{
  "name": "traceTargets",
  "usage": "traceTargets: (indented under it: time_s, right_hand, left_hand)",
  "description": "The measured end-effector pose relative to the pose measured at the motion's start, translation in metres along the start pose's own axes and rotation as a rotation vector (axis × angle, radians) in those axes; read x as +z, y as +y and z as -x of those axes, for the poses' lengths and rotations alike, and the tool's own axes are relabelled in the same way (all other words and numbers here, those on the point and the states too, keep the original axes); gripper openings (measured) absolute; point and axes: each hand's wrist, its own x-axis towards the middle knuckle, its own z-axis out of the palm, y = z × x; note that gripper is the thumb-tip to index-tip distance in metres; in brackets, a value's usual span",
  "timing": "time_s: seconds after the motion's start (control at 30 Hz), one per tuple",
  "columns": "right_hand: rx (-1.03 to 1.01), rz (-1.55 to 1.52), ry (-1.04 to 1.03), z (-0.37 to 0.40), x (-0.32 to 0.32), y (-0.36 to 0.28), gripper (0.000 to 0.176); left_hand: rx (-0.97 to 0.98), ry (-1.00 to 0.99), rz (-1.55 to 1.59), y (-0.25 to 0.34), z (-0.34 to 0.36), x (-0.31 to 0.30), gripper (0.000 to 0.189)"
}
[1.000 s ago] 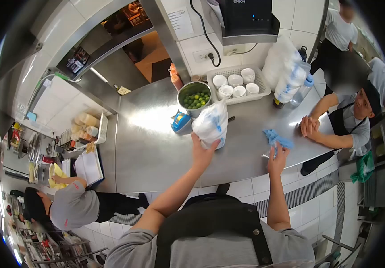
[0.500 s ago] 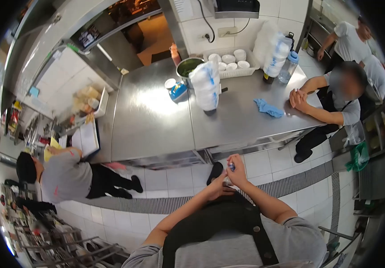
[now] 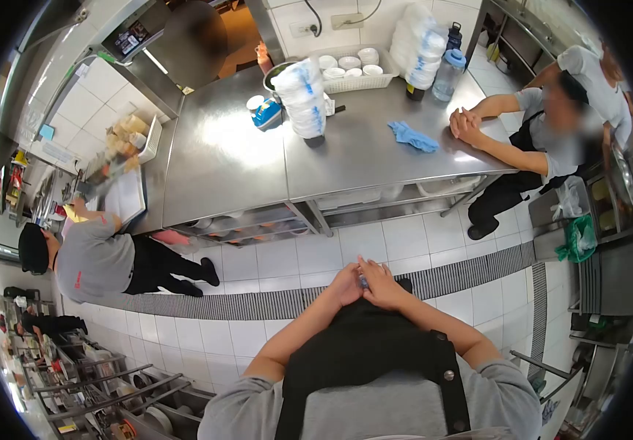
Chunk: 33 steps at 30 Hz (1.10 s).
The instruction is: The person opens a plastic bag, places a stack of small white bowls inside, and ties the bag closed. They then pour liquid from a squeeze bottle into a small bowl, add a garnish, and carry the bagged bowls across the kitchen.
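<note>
My left hand (image 3: 348, 284) and my right hand (image 3: 382, 284) meet in front of my dark apron, over the tiled floor. Between them a small bluish object (image 3: 362, 281) partly shows, wrapped by the fingers of both hands; what it is I cannot make out. Beyond my hands stands the steel counter (image 3: 221, 176). On it are a blue glove (image 3: 413, 137), a tall plastic-wrapped stack (image 3: 303, 99) and a blue packet (image 3: 266, 114).
A co-worker (image 3: 562, 132) leans on the counter's right end, hands clasped. Another person (image 3: 96, 253) bends over papers at the left. A basket of white cups (image 3: 353, 78) and a water bottle (image 3: 448, 75) stand at the back. Metal racks (image 3: 125, 389) are at lower left.
My view has shifted, so the counter sits higher and further left. My hands have come closer together around the small object. The co-worker at the right still has clasped hands.
</note>
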Motion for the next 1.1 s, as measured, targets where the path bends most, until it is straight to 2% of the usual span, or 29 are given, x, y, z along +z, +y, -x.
traceTargets:
  time_s: [0.07, 0.2, 0.3, 0.4, 0.5, 0.53, 0.63, 0.67, 0.77, 0.8, 0.9, 0.93, 1.0, 1.03, 1.07, 1.1]
  right_hand:
    - [-0.004, -0.063, 0.003, 0.016, -0.019, 0.027, 0.082]
    - [-0.005, -0.175, 0.129, 0.044, -0.061, 0.106, 0.073]
    - [0.130, -0.238, 0.244, 0.078, -0.100, 0.149, 0.069]
    - [0.166, -0.183, 0.427, 0.120, -0.119, 0.185, 0.067]
    - [0.231, -0.318, 0.442, 0.153, -0.158, 0.186, 0.060]
    - [0.276, -0.350, 0.478, 0.157, -0.167, 0.186, 0.055]
    - [0.316, -0.308, 0.469, 0.164, -0.197, 0.196, 0.056]
    - [0.302, -0.278, 0.544, 0.163, -0.194, 0.215, 0.050]
    - [0.337, -0.199, 0.749, 0.163, -0.204, 0.266, 0.036]
    - [0.358, -0.246, 0.801, 0.163, -0.216, 0.275, 0.028]
    - [0.463, -0.442, 0.927, 0.166, -0.255, 0.300, 0.015]
    - [0.457, -0.305, 0.997, 0.163, -0.277, 0.298, 0.011]
    - [0.517, -0.276, 1.077, 0.159, -0.294, 0.326, 0.010]
    - [0.557, -0.255, 1.127, 0.162, -0.303, 0.338, 0.010]
    - [0.598, -0.266, 1.202, 0.158, -0.316, 0.340, 0.010]
    - [0.616, -0.244, 1.236, 0.157, -0.336, 0.337, 0.011]
  left_hand:
    - [-0.051, -0.045, 0.014, -0.008, -0.034, 0.012, 0.036]
    - [-0.112, 0.004, -0.208, -0.022, -0.103, 0.074, 0.031]
    - [-0.153, -0.058, -0.438, -0.040, -0.147, 0.142, 0.032]
    - [-0.186, -0.131, -0.823, -0.077, -0.220, 0.167, 0.048]
    - [-0.095, 0.085, -0.895, -0.110, -0.224, 0.232, 0.070]
    - [-0.142, 0.032, -0.905, -0.113, -0.234, 0.237, 0.085]
    - [-0.166, 0.098, -0.769, -0.115, -0.244, 0.268, 0.084]
    - [-0.176, 0.104, -0.722, -0.116, -0.255, 0.270, 0.078]
    - [-0.204, -0.005, -0.771, -0.085, -0.276, 0.285, 0.074]
    - [-0.125, 0.000, -0.813, -0.069, -0.279, 0.290, 0.063]
    - [0.185, -0.146, -0.889, -0.008, -0.303, 0.282, 0.049]
    - [0.258, -0.062, -0.934, 0.013, -0.307, 0.284, 0.044]
    - [0.412, 0.014, -0.990, 0.052, -0.319, 0.289, 0.038]
    - [0.503, 0.054, -1.036, 0.064, -0.335, 0.273, 0.029]
    - [0.526, 0.092, -1.043, 0.073, -0.339, 0.271, 0.027]
    - [0.458, 0.070, -1.156, 0.087, -0.347, 0.259, 0.025]
